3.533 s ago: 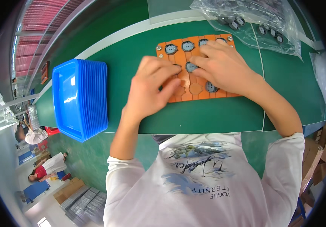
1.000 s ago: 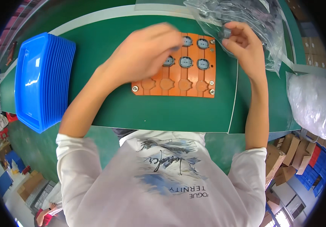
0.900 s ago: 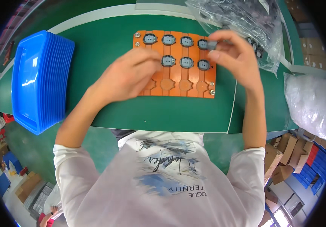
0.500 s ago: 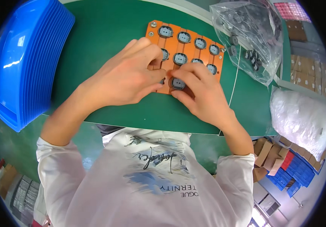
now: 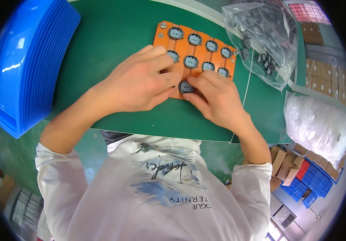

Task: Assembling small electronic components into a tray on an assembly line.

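Observation:
An orange fixture plate (image 5: pixel 182 73) lies on the green table, with rows of round black parts with grey centres seated in it. My right hand (image 5: pixel 216 96) has its thumb and forefinger closed around the rim of a round black-and-grey part (image 5: pixel 186 87) in the plate's front row. Over the plate's front left corner, my left hand (image 5: pixel 143 82) is curled, fingers pressed together. Whatever its fingertips hold is hidden. Just past its knuckles sits another round part (image 5: pixel 173 56), partly covered by the hand.
Stacked blue trays (image 5: pixel 28 68) stand at the left. At the back right lies a clear plastic bag (image 5: pixel 261 40) with many small black parts. A white plastic bundle (image 5: pixel 315 124) sits beyond the table's right edge, and cardboard boxes (image 5: pixel 287 166) are stacked below it.
My right thumb and forefinger have drawn in closer around the front-row part. My left fingertips have pulled slightly away from the right ones.

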A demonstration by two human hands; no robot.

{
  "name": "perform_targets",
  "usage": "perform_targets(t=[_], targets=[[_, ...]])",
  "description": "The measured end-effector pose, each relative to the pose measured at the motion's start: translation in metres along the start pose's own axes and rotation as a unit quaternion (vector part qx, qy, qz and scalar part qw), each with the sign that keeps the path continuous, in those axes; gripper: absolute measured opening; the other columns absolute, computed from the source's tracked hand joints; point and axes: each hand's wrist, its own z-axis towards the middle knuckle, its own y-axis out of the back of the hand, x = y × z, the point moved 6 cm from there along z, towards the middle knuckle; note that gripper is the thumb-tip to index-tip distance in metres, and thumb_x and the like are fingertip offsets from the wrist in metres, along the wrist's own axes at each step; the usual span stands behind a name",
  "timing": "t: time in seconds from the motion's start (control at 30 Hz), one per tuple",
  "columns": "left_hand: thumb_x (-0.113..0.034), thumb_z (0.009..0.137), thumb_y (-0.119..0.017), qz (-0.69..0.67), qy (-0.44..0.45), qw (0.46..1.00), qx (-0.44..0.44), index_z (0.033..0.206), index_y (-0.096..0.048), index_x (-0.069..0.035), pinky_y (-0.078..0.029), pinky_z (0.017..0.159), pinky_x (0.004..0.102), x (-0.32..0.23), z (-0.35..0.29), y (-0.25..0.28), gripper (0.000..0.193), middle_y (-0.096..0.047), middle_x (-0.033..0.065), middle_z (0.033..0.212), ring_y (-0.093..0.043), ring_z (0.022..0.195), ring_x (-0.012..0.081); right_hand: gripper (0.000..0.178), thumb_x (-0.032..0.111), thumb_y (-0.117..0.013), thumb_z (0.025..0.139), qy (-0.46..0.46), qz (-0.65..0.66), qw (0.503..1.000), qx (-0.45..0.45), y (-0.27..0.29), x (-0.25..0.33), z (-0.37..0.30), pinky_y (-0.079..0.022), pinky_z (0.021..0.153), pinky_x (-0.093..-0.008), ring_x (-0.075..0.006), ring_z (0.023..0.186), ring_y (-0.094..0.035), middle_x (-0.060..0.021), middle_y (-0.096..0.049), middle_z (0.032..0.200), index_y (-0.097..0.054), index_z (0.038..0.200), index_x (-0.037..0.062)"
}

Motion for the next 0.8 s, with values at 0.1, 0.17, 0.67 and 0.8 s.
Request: perform_targets(t=[0.1,0.17,0.67,0.8], targets=[[-0.007,0.074,-0.074,0.01,-0.005,0.999,0.031,0.094,-0.066,-0.005,-0.047,0.083,0.0376,-0.003,0.002,0.001,0.022,-0.057,0.0046,0.092,-0.053,0.092,0.0249,0.027,0.013,-0.078,0.077,-0.007,-0.064,0.998,0.022,0.001,0.008,0.007,-0.051,0.066,-0.0397,-0.0289,0.079,-0.063,-0.0088,-0.062,0.09,-0.068,0.099,0.0022],[-0.005,0.072,-0.072,0.01,-0.002,0.999,0.053,0.094,-0.065,-0.005,-0.047,0.084,0.0377,-0.004,0.0,0.002,0.023,-0.057,0.0048,0.092,-0.053,0.093,0.0254,0.027,0.014,-0.078,0.077,-0.002,-0.064,0.997,0.038,0.0,0.01,0.014,-0.05,0.065,-0.0398,-0.0285,0.078,-0.063,-0.0086,-0.062,0.089,-0.068,0.098,0.0028],[0.002,0.073,-0.068,0.005,0.011,0.999,0.051,0.089,-0.066,-0.002,-0.045,0.081,0.039,-0.015,0.005,0.002,0.017,-0.055,0.0082,0.091,-0.052,0.091,0.0278,0.032,0.02,-0.08,0.078,-0.007,-0.09,0.996,-0.029,0.01,0.004,-0.003,-0.048,0.068,-0.0395,-0.0276,0.078,-0.061,-0.0073,-0.061,0.087,-0.069,0.104,0.004],[0.002,0.072,-0.068,-0.001,0.03,0.998,0.051,0.089,-0.065,0.0,-0.044,0.08,0.0393,-0.012,0.002,0.002,0.018,-0.052,0.0095,0.09,-0.051,0.09,0.0285,0.021,0.018,-0.071,0.091,-0.157,-0.07,0.967,-0.187,0.055,-0.066,-0.011,-0.054,0.071,-0.0355,-0.0247,0.079,-0.068,-0.0129,-0.07,0.091,-0.073,0.105,0.0019]])
